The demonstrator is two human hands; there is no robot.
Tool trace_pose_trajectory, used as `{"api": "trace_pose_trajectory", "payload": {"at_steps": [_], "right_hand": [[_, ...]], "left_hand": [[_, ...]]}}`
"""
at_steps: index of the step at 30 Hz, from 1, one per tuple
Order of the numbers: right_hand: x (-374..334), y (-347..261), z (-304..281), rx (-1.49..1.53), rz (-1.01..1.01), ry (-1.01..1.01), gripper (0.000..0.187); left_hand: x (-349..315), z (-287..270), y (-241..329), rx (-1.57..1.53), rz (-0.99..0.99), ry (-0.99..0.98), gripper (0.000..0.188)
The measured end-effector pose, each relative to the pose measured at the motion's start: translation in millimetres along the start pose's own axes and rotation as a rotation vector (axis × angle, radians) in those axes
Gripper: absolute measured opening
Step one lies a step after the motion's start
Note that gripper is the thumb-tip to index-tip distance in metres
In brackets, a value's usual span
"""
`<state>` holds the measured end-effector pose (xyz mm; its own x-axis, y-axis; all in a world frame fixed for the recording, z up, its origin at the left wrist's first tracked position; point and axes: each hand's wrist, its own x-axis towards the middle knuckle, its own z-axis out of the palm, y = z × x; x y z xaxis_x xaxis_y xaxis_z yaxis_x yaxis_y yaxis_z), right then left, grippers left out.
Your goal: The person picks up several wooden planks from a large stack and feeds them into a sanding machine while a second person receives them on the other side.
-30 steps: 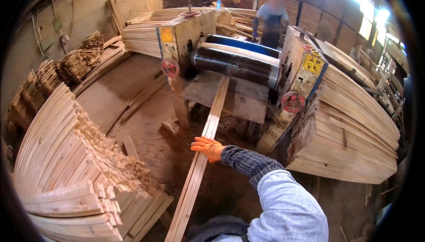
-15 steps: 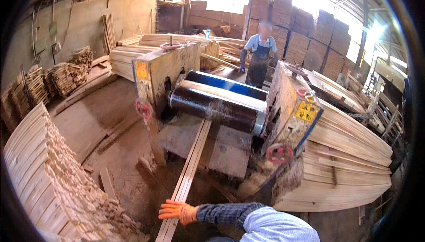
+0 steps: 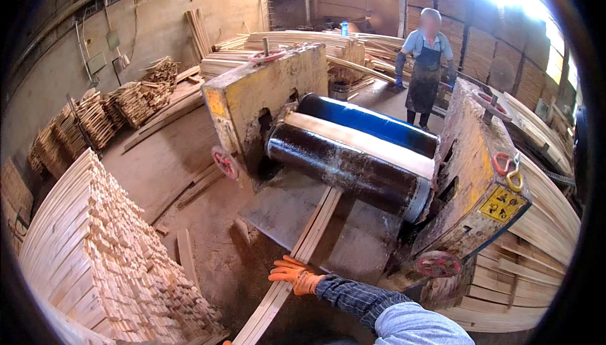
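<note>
My right hand (image 3: 295, 275), in an orange glove, lies across a narrow bundle of long wooden strips (image 3: 317, 226). Its fingers are stretched out over the wood. The strips run forward from the lower edge, and their far ends reach the underside of a dark, wet-looking roller (image 3: 341, 168) on a roller machine. Of my left hand (image 3: 227, 342), only a scrap of orange glove shows at the bottom edge, beside the strips; its fingers are hidden.
Worn yellow side housings (image 3: 265, 86) with red handwheels (image 3: 225, 162) flank the rollers, including a blue one (image 3: 372, 124). A tall stack of strips (image 3: 120, 244) stands at left, more boards (image 3: 511, 282) at right. Beyond the machine stands an aproned person (image 3: 426, 73).
My right hand has moved forward along the strips, nearer the rollers. The view has shifted, so the machine looks larger and farther right. A bit of my left glove has appeared below.
</note>
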<state>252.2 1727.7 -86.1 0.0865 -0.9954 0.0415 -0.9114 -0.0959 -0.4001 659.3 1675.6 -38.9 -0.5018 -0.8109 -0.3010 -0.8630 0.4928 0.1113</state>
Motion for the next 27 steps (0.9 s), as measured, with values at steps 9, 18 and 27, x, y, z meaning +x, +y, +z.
{"api": "trace_pose_trajectory", "payload": {"at_steps": [9, 18, 27], "right_hand": [[-3, -21, 1, 0.088, -0.117, 0.075, 0.104], [10, -21, -4, 0.037, -0.066, -0.081, 0.086], [0, 69, -15, -0.397, 0.216, 0.081, 0.052]], "left_hand": [[79, 60, 95, -0.194, 0.053, 0.707, 0.034], [98, 3, 138, -0.311, 0.358, 0.274, 0.079], [-11, 12, -55, -0.336, -0.049, -0.041, 0.061]]}}
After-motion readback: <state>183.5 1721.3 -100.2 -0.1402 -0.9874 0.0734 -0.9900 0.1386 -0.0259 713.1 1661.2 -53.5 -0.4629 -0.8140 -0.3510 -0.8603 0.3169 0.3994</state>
